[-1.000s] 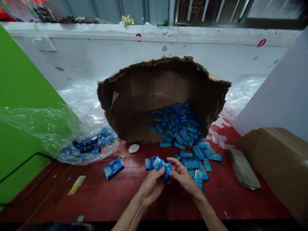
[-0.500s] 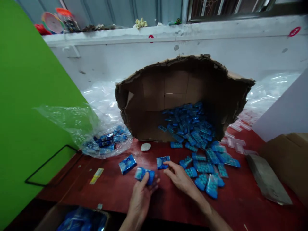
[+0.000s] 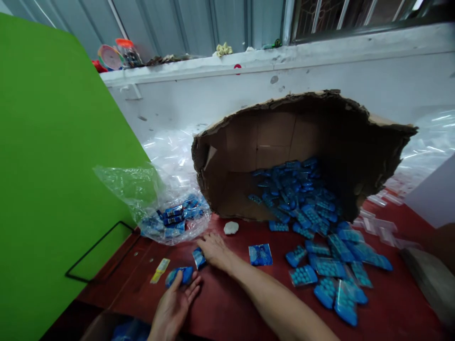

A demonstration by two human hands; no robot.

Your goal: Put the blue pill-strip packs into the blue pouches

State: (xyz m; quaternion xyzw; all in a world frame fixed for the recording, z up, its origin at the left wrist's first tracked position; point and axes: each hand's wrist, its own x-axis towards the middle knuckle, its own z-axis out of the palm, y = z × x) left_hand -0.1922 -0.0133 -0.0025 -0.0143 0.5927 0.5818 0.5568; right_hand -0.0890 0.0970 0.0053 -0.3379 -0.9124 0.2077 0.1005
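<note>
On red tabletop (image 3: 220, 308) — blue packets (image 3: 185, 274), green partition (image 3: 60, 156)

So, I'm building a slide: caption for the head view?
Left hand holds a blue packet, right hand at a second packet, before a torn cardboard box of ball-filled packets.

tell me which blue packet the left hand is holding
The packet under the thumb of the left hand, just right of the yellow strip; the nearest other packet is by the right hand.
</note>
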